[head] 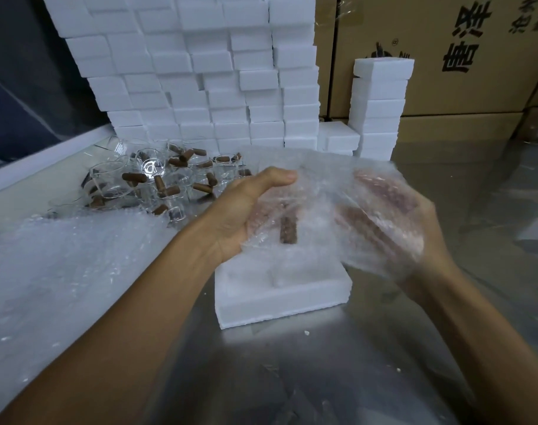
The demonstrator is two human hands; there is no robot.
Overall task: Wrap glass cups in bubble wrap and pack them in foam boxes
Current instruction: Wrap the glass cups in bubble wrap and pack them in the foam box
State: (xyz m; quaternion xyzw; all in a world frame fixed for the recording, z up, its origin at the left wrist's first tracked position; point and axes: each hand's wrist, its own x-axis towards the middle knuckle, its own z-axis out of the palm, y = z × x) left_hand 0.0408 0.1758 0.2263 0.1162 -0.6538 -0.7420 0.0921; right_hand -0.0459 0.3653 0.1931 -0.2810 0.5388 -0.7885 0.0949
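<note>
Packing warehouse: wall of stacked white foam boxes (200, 72), printed brown cardboard cartons (464, 56), steel worktable (322, 363).

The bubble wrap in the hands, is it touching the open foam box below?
Cannot tell. In the head view the bubble wrap overlaps the foam box rim, hiding any gap.

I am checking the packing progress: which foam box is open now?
The foam box lying on the metal table, directly below both hands, shows its hollow inside. All others stand closed in stacks behind.
</note>
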